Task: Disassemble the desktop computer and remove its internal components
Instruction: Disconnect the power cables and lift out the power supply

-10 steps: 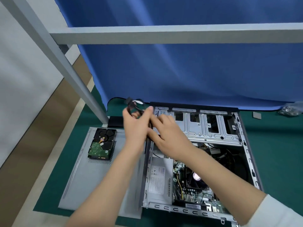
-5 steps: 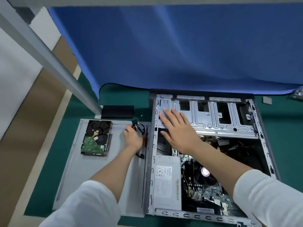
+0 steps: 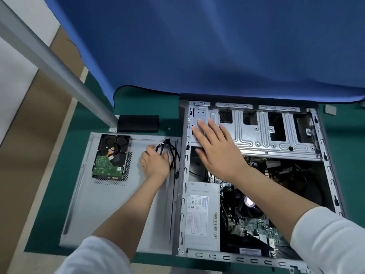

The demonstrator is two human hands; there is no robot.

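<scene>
A: The hard drive point(image 3: 112, 156) lies left of the left hand point(image 3: 156, 164), on the side panel point(image 3: 110, 210); a second ago both hands held the black cable point(image 3: 171, 153) in the air.

B: Now its curled fingers set it down; right hand point(image 3: 216, 150) lies flat, fingers spread, on the drive cage point(image 3: 262, 135); cable is out, cage probably next.

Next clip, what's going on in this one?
A person is taking apart a desktop computer case that lies open on a green mat. The left hand rests on a bundle of black cables on the removed side panel, beside a hard drive already lying there. The right hand lies flat, fingers straight, on the metal drive cage. The power supply, CPU fan and motherboard are still inside.
</scene>
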